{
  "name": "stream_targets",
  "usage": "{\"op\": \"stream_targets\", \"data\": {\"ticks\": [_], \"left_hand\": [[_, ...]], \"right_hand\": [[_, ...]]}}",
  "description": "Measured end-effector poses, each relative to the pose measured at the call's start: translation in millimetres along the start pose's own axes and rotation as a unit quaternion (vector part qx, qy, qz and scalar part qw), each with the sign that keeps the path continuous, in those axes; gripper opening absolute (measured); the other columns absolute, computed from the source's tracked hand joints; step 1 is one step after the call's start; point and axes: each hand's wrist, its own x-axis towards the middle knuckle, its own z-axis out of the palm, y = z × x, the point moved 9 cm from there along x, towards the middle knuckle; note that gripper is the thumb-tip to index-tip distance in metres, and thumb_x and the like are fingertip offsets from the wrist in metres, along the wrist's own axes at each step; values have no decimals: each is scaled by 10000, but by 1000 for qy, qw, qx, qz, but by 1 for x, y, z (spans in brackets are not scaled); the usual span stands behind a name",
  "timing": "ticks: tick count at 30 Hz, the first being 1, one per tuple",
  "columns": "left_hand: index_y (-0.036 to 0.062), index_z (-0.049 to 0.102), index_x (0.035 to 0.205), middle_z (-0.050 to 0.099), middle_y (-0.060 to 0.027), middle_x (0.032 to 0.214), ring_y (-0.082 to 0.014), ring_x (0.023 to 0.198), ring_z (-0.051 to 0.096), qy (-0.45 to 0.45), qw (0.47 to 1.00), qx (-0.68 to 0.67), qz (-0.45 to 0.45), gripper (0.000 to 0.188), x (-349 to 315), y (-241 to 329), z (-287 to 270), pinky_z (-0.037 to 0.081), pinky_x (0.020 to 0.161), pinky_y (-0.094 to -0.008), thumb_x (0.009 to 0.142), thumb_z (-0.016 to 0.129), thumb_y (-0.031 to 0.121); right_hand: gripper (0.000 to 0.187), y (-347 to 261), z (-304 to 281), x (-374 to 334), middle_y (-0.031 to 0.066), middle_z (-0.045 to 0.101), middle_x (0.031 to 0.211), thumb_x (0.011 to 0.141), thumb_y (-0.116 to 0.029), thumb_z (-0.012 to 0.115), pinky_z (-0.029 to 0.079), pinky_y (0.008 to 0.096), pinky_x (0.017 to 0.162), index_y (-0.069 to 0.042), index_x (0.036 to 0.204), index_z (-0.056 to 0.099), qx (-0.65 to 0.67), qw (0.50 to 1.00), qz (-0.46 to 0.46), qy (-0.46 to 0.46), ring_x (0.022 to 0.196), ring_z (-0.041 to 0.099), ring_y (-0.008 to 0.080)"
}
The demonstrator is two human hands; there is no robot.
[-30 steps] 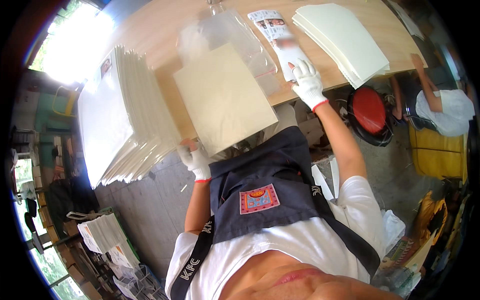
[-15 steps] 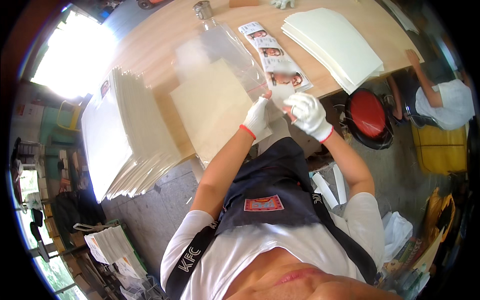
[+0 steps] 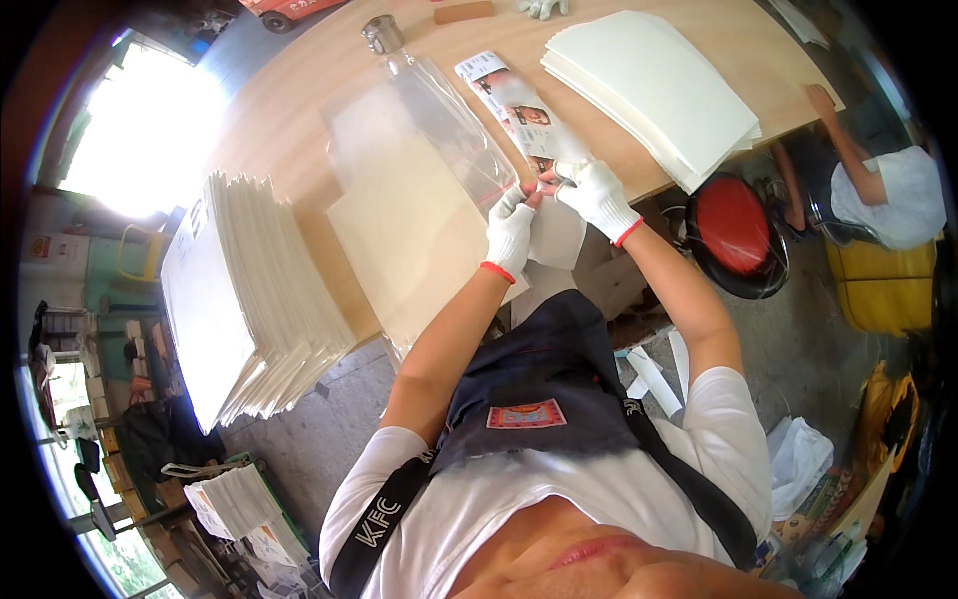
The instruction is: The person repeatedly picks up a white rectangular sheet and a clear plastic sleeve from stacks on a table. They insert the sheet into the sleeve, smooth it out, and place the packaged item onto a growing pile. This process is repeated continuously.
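Observation:
Both my hands wear white knit gloves with red cuffs and bare fingertips. They meet at the table's near edge, over the near end of a strip of printed picture labels (image 3: 527, 112). My left hand (image 3: 511, 230) is closed, thumb and finger pinching at the strip's end. My right hand (image 3: 593, 196) pinches the same end from the other side. Below the fingers hangs a blank whitish piece of the strip (image 3: 557, 240). Left of it lies a cream sheet (image 3: 414, 225), partly over clear plastic sleeves (image 3: 439, 105). The exact grip of the fingertips is too small to make out.
A tall stack of sleeved white sheets (image 3: 235, 299) stands at the left. White boards (image 3: 649, 90) are piled at the right. A metal canister (image 3: 381, 35) and a glove (image 3: 544, 9) sit at the far side. A red-seated stool (image 3: 736, 228) and another person's arm (image 3: 848, 140) are beyond the right corner.
My hands, apart before, have come together at the strip's near end. The right hand has moved left and turned its fingers inward. The view has shifted slightly.

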Motion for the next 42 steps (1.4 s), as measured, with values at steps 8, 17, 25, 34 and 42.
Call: {"op": "stream_targets", "data": {"ticks": [8,17,25,34,42], "left_hand": [[48,560,1133,597,-20,972,-100,902,545,-34,986,-159,-20,237,23,-4,4,465,790,-253,897,545,42],[130,543,1245,459,-46,872,-129,797,465,24,935,312,167,457,34,35,-7,411,788,-254,827,453,-31],[121,518,1230,537,-90,1155,-148,829,577,-6,964,255,78,428,79,-9,-19,460,756,-272,819,464,13],[15,627,982,575,-142,1102,-286,989,574,8,874,379,306,179,-44,112,-85,473,811,-340,812,574,1],[34,601,1082,531,-162,1224,-334,1175,468,127,764,524,354,256,-34,158,-153,389,953,-416,828,596,60]], "right_hand": [[130,29,13,48,64,631,779,823,-149,565,474,308,694,-59,876,642,126,985,84,-80,763,608,170],[219,65,-91,180,34,611,750,845,-247,530,448,283,558,-63,935,609,-11,989,114,-88,624,564,137],[218,-103,-86,205,203,625,823,832,-276,535,471,450,669,-78,914,576,-271,943,-89,171,788,610,356],[315,-94,133,135,138,610,1108,755,-79,588,495,357,761,-81,1070,597,-16,931,-362,-51,914,603,322],[345,-71,194,148,112,597,1122,715,-77,592,498,391,747,-87,1058,561,-65,930,-329,-148,907,594,325]]}}
